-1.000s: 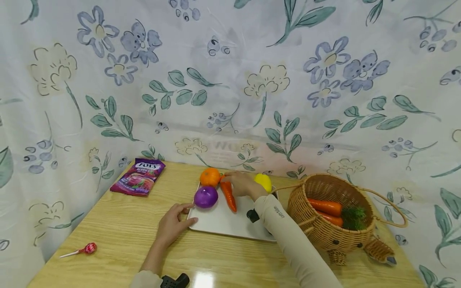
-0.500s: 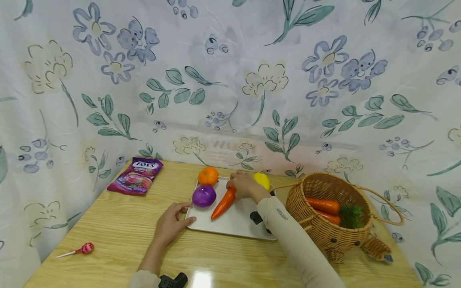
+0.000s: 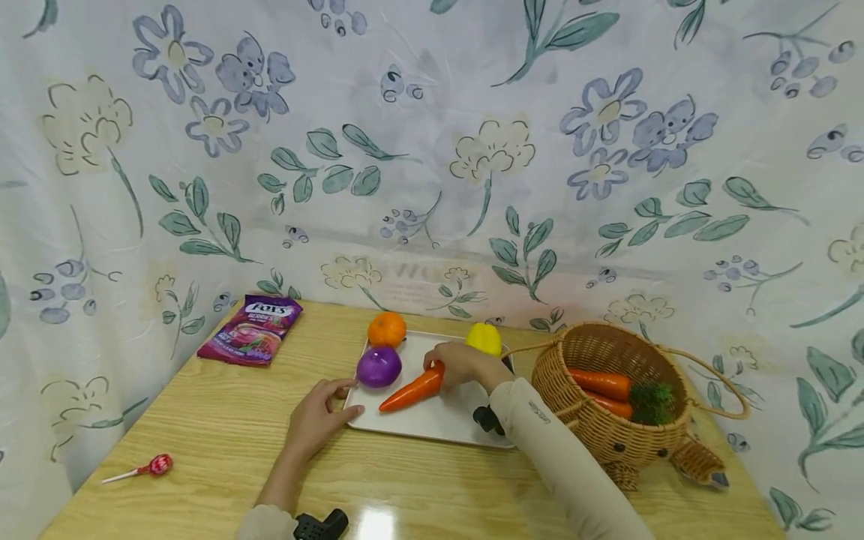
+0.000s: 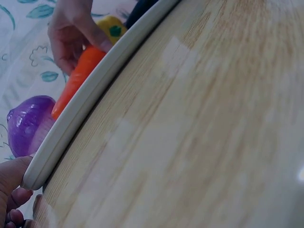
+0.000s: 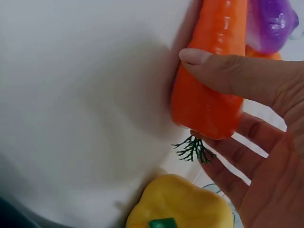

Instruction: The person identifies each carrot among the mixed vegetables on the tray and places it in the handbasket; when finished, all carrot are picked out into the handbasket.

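My right hand (image 3: 462,366) grips the thick end of an orange carrot (image 3: 412,390) over the white tray (image 3: 439,429). In the right wrist view the thumb lies across the carrot (image 5: 209,95), fingers behind it, and a small green sprig (image 5: 194,149) shows at its end. The tip points left and toward me. My left hand (image 3: 317,416) holds the tray's left front corner, thumb at its rim in the left wrist view. A purple onion (image 3: 379,367) and an orange mandarin-like fruit (image 3: 387,330) sit at the tray's left side, a yellow bell pepper (image 3: 484,340) at its back right.
A wicker basket (image 3: 574,397) with an animal face stands right of the tray, carrots (image 3: 601,384) inside. At the back left lies a purple candy bag (image 3: 251,330). A red lollipop (image 3: 159,465) is on the table (image 3: 223,420) at the front left. A floral curtain (image 3: 418,187) hangs behind.
My right hand has drawn the carrot toward me and right, away from the mandarin-like fruit. The carrot has swung so its tip points left. My left hand stays at the tray corner.
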Available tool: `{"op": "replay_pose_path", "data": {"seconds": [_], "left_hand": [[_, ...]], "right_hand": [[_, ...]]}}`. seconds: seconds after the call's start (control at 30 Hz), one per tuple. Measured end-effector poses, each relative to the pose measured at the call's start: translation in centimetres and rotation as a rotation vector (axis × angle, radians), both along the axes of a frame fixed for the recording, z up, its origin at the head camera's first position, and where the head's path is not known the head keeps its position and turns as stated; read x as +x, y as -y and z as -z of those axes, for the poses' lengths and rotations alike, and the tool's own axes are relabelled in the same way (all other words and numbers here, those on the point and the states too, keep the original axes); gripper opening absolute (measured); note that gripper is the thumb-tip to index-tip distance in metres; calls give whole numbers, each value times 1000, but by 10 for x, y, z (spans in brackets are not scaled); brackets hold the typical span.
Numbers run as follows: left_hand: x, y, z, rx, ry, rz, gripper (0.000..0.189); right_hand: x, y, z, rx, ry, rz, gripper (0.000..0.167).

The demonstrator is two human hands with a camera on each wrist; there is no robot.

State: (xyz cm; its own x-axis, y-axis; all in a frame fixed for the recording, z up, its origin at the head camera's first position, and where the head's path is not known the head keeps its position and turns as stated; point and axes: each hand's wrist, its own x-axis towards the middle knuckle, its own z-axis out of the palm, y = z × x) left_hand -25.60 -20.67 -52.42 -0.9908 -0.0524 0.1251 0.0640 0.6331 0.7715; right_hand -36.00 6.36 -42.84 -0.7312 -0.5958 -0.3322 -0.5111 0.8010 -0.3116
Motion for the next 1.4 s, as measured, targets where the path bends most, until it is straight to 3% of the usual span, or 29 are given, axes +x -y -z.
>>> {"op": "replay_pose_path", "data": {"seconds": [0.13,0.33,0.8,1.4], "left_hand": [[0,0,0,2,2,6,48],[-1,0,1,3,6,8,48],[-1,2,2,-19,-22,15,49],[0,0,0,-16,-40,23,48]], "right_hand": [[5,-6,0,-33,19,-14,38],[12,-12,-9,-146,-35,-61,36],[33,-39,-28,-493,147,49,37],[56,-61,-45,-810,193,112,44]]}}
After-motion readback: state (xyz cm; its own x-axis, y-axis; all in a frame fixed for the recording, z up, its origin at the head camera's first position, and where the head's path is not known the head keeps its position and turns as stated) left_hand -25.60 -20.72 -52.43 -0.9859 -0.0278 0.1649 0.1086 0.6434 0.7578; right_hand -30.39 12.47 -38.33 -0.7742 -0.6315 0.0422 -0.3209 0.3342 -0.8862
